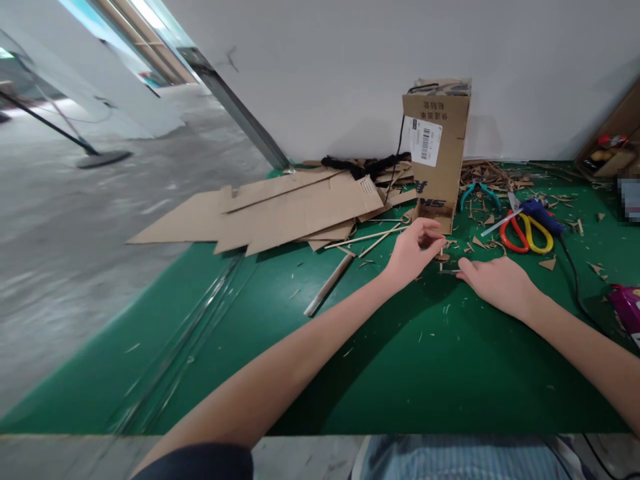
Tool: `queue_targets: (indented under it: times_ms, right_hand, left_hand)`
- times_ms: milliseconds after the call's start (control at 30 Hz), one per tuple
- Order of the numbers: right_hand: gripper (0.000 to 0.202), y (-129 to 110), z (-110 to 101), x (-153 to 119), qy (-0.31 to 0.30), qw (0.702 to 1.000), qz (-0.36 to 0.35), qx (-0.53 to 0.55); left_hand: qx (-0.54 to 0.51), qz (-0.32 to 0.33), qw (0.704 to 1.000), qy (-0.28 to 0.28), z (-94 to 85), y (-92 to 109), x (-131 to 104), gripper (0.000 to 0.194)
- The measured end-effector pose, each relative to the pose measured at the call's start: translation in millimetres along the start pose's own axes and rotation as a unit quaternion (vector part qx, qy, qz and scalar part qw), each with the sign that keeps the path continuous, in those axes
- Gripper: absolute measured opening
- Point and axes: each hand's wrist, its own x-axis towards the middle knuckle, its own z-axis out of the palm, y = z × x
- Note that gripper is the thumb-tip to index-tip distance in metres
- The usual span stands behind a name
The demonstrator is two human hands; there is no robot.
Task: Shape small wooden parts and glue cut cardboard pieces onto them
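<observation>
While the left hand [413,257] pinches a small stick [441,249] bearing a brown disc [442,258], the right hand [495,280] grips a thin grey implement [449,271] (perhaps a blade). At their twelve o'clock, the cardboard box [434,173] stands formed; the little piece seems unfinished, and loose sticks [367,238] lie unattached at the left's ten o'clock.

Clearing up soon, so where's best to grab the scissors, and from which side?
Probably by the scissors' handle loops, coming from the table's near edge: the loops face that way, while the blades point toward the wall.
</observation>
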Motion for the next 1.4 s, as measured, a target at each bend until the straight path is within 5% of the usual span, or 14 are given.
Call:
queue_targets:
  times_ms: [233,567,800,1067,1400]
  right_hand:
    - [0.048,0.1,6.8,-1.5,0.035,0.997,0.068,-0.014]
    - [0.036,-3.5,-4.3,0.0,-0.021,0.999,0.015,-0.02]
    - [0.042,-4.2,3.5,-2.6,0.036,0.996,0.069,-0.037]
    - [0.038,-4.8,0.0,-0.9,-0.016,0.999,0.025,-0.022]
    - [0.044,-4.2,-0.6,1.7,-0.016,0.997,0.068,-0.03]
  left_hand:
    - [0.002,-0.002,1.0,0.007,-0.7,-1.9,1.7,0.023]
    - [0.004,-0.007,1.0,0.006,-1.2,-3.1,2.1,0.02]
    - [0.008,0.003,1.0,0.004,-0.8,-4.7,2.3,0.021]
    - [0.007,0.009,1.0,0.003,-1.7,-6.6,2.1,0.022]
    - [0.006,0.004,1.0,0.004,-1.3,-7.7,3.0,0.023]
